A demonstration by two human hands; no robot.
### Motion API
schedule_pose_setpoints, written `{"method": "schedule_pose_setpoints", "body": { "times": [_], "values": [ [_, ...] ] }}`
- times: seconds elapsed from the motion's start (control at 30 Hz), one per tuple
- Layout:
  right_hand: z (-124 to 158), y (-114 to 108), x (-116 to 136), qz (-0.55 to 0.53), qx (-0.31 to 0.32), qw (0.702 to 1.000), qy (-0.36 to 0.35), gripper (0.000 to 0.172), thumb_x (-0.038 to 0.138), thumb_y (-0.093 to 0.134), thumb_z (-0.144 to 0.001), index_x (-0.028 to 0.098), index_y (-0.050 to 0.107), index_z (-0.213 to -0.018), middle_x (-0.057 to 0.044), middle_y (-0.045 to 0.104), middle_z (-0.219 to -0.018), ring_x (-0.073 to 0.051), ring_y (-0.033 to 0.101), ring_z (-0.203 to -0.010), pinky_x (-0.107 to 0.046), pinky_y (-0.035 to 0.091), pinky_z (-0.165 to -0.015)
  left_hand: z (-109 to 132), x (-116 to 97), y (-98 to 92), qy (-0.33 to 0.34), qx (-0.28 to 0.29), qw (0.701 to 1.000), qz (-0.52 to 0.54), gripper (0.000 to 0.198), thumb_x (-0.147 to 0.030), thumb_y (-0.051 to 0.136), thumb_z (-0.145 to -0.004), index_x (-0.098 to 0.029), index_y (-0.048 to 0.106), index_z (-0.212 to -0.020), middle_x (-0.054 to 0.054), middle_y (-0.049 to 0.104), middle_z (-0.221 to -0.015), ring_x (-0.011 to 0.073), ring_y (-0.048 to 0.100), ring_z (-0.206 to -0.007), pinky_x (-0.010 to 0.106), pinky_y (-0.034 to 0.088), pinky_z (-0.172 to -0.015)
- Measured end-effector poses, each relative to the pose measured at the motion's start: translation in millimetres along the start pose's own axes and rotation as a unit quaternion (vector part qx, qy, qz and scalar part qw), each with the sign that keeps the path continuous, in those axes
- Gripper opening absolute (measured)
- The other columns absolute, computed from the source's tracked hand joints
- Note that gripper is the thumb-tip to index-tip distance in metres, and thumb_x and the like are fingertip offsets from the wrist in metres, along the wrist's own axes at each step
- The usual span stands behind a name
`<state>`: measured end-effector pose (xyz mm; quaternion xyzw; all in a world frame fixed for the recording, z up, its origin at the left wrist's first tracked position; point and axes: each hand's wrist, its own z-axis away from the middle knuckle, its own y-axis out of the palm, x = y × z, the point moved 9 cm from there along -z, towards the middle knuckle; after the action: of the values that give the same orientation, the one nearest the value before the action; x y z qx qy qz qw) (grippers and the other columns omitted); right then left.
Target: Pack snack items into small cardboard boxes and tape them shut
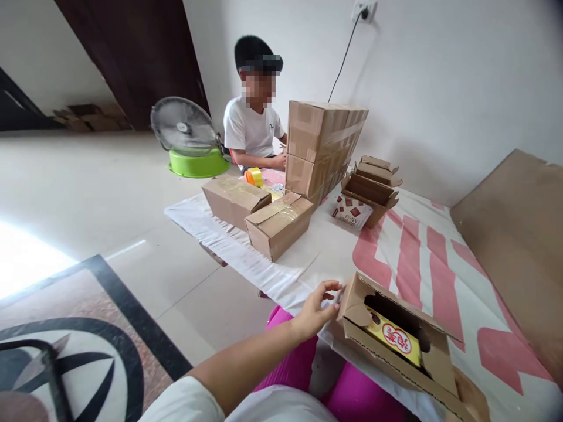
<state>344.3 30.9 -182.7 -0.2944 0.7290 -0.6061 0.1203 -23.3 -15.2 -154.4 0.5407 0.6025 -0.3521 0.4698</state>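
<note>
left arm stretched forward, and the left hand [319, 308] bent at the open carton's [382, 346] left end, fingers curled, thumb parted from them! the right hand [471, 395] sat at the right end, largely hidden by cardboard, its grip impossible to tell. one yellow packet [398, 341] lay inside; two taped boxes [235, 199] stood beyond.

White top [281, 405] and bright magenta bottoms [288, 354], with bare hands.
Behind the left hand [317, 308], beyond the bare forearm [253, 354], a plain white short sleeve [187, 400] ends in a loose edge. Closer to the body than either hand, the top is the same plain white. Below the left hand, the magenta cloth shows fine lines or creases. The right hand [471, 394] is bare too, partly hidden.
</note>
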Motion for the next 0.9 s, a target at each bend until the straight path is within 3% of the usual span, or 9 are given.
{"method": "schedule_pose_setpoints", "body": {
  "times": [0.07, 0.13, 0.3, 0.5, 0.63, 0.67, 0.73, 0.8, 0.9],
  "values": [
    [5, -15, 12, -0.020, -0.116, 0.992, -0.033, 0.038, 0.034, 0.037, -0.092, 0.021, 0.053, -0.124, -0.018, 0.067, -0.107, -0.037, 0.065, -0.098, -0.050, 0.055, -0.079, -6, 1, 1.4, -0.007, 0.007, 0.999, 0.034, 0.046, -0.040, 0.064, -0.083, -0.019, 0.050, -0.122, 0.012, 0.060, -0.119, 0.0243, 0.056, -0.113, 0.041, 0.044, -0.096],
    [11, -19, 24, -0.027, -0.176, 0.982, -0.069, 0.033, 0.032, 0.043, -0.091, 0.016, 0.057, -0.116, -0.017, 0.068, -0.101, -0.034, 0.066, -0.092, -0.045, 0.055, -0.074, -7, 4, -0.5, -0.025, -0.009, 0.999, 0.047, 0.041, -0.035, 0.067, -0.080, -0.018, 0.054, -0.116, 0.010, 0.062, -0.108, 0.0217, 0.059, -0.104, 0.038, 0.045, -0.092],
    [13, -15, 35, -0.048, -0.188, 0.978, -0.076, 0.027, 0.024, 0.047, -0.090, 0.018, 0.059, -0.113, -0.013, 0.067, -0.101, -0.029, 0.065, -0.092, -0.042, 0.054, -0.074, -8, 17, -8.5, -0.081, -0.081, 0.991, 0.076, 0.037, -0.024, 0.071, -0.069, -0.017, 0.056, -0.102, 0.005, 0.060, -0.092, 0.0154, 0.060, -0.083, 0.029, 0.048, -0.075],
    [19, -13, 36, -0.061, -0.217, 0.974, -0.034, 0.024, 0.027, 0.048, -0.090, 0.020, 0.061, -0.109, -0.011, 0.066, -0.103, -0.029, 0.062, -0.097, -0.043, 0.051, -0.080, -18, 26, -17.2, -0.103, -0.121, 0.986, 0.040, 0.029, -0.013, 0.064, -0.065, -0.017, 0.055, -0.092, -0.002, 0.058, -0.074, 0.0114, 0.055, -0.068, 0.025, 0.043, -0.067],
    [37, -13, 35, -0.089, -0.241, 0.965, 0.046, 0.024, 0.034, 0.047, -0.092, 0.018, 0.063, -0.102, -0.012, 0.066, -0.097, -0.028, 0.062, -0.093, -0.041, 0.050, -0.081, 10, 17, -28.7, -0.096, -0.174, 0.980, -0.005, 0.018, -0.013, 0.055, -0.072, -0.020, 0.050, -0.087, -0.004, 0.050, -0.075, 0.0111, 0.050, -0.071, 0.024, 0.041, -0.069],
    [43, -14, 39, -0.099, -0.245, 0.962, 0.068, 0.023, 0.035, 0.048, -0.092, 0.019, 0.064, -0.098, -0.012, 0.067, -0.092, -0.026, 0.063, -0.088, -0.039, 0.051, -0.078, 21, 14, -25.3, -0.089, -0.158, 0.983, -0.022, 0.015, -0.013, 0.054, -0.074, -0.020, 0.050, -0.086, -0.003, 0.051, -0.077, 0.0119, 0.050, -0.073, 0.025, 0.042, -0.070],
    [49, -10, 55, -0.146, -0.213, 0.961, 0.099, 0.022, 0.034, 0.048, -0.092, 0.021, 0.064, -0.089, -0.009, 0.067, -0.082, -0.022, 0.063, -0.078, -0.032, 0.051, -0.070, 45, 7, -3.0, -0.055, -0.045, 0.994, -0.084, 0.012, -0.013, 0.053, -0.076, -0.020, 0.053, -0.086, -0.001, 0.055, -0.080, 0.0142, 0.053, -0.075, 0.026, 0.044, -0.071],
    [46, 2, 84, -0.225, -0.123, 0.961, 0.100, 0.023, 0.032, 0.046, -0.094, 0.022, 0.064, -0.084, -0.006, 0.066, -0.078, -0.018, 0.063, -0.072, -0.028, 0.050, -0.066, 69, 6, 20.4, -0.023, 0.065, 0.990, -0.125, 0.014, -0.010, 0.053, -0.075, -0.020, 0.053, -0.085, 0.001, 0.058, -0.081, 0.0150, 0.056, -0.075, 0.026, 0.046, -0.069],
    [36, 22, 137, -0.334, 0.019, 0.939, 0.078, 0.021, 0.033, 0.046, -0.093, 0.022, 0.064, -0.089, -0.004, 0.066, -0.081, -0.016, 0.062, -0.074, -0.026, 0.048, -0.067, 89, 6, 39.3, 0.006, 0.128, 0.977, -0.169, 0.015, -0.006, 0.051, -0.077, -0.020, 0.051, -0.080, -0.001, 0.059, -0.076, 0.0134, 0.058, -0.070, 0.023, 0.047, -0.065]
  ]
}}
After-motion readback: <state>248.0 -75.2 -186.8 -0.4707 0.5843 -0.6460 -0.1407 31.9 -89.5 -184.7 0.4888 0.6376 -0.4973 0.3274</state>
